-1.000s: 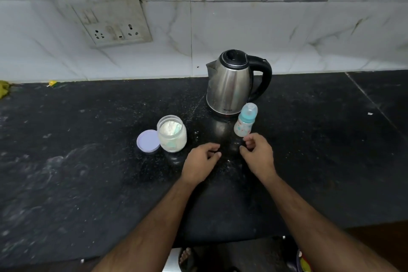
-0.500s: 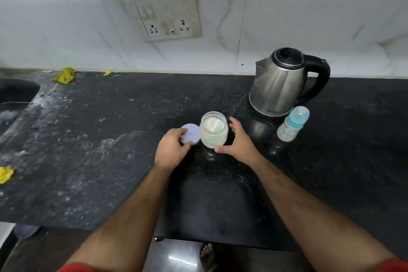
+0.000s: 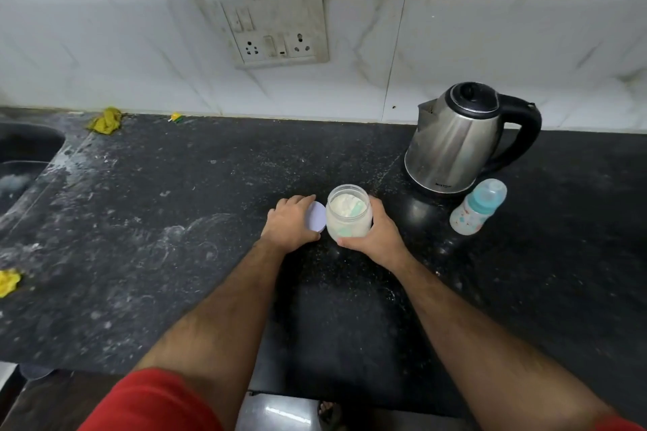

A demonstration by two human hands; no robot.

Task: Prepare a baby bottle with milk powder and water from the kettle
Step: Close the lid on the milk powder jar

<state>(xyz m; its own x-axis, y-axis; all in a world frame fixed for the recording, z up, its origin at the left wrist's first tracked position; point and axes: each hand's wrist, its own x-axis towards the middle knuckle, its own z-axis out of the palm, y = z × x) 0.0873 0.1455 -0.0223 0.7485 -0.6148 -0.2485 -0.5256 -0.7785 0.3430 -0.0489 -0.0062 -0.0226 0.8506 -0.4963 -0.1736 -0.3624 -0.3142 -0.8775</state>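
An open clear jar (image 3: 348, 217) of white milk powder, with a pale green scoop inside, stands on the black counter (image 3: 175, 238). My right hand (image 3: 376, 234) grips the jar from its right side, thumb across the front. My left hand (image 3: 292, 222) lies over the jar's pale lilac lid (image 3: 317, 217), which rests flat just left of the jar, fingers curled around its far edge. A steel kettle (image 3: 455, 140) with a black handle stands at the back right. A capped baby bottle (image 3: 478, 206) with a teal collar stands in front of it.
A sink (image 3: 21, 157) is at the far left edge. Yellow scraps (image 3: 105, 121) lie near the wall and another yellow scrap (image 3: 8, 282) lies at the left. A wall socket plate (image 3: 276, 24) is above. White powder dust covers the left counter. The counter's front edge runs along the bottom.
Both hands left the spot in front of the bottle and went left to the jar: my right hand closed around the jar, my left settled over the lid. The camera swung left.
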